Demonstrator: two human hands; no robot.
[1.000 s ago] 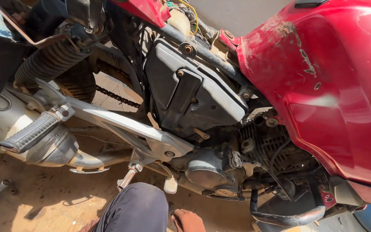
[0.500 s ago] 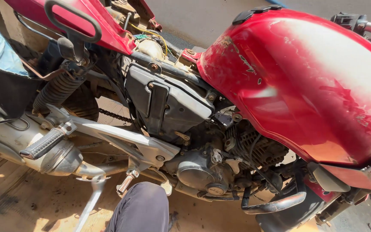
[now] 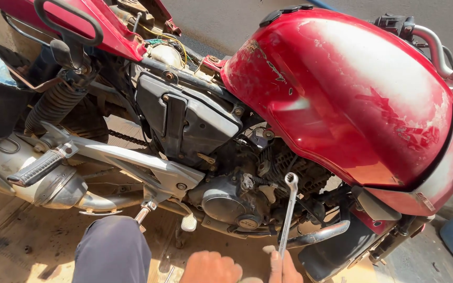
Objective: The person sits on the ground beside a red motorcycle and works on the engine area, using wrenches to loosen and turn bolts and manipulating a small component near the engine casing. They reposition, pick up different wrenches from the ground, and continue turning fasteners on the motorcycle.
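A spanner [image 3: 288, 212] rises from the right hand [image 3: 284, 267], which clenches its lower shank at the frame's bottom edge, ring end up against the engine [image 3: 237, 196] of a red motorbike. The left hand [image 3: 211, 268] rests just beside it, its grip impossible to tell. The tool looks just brought to the work; seating the ring squarely comes first. Above looms the scuffed tank [image 3: 352, 99]; a knee [image 3: 112, 249] intrudes lower left.

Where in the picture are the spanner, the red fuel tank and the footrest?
spanner [image 3: 288, 215]: head view, mid-shaft.
red fuel tank [image 3: 342, 99]: head view, side panel.
footrest [image 3: 36, 169]: head view, ribbed rubber.
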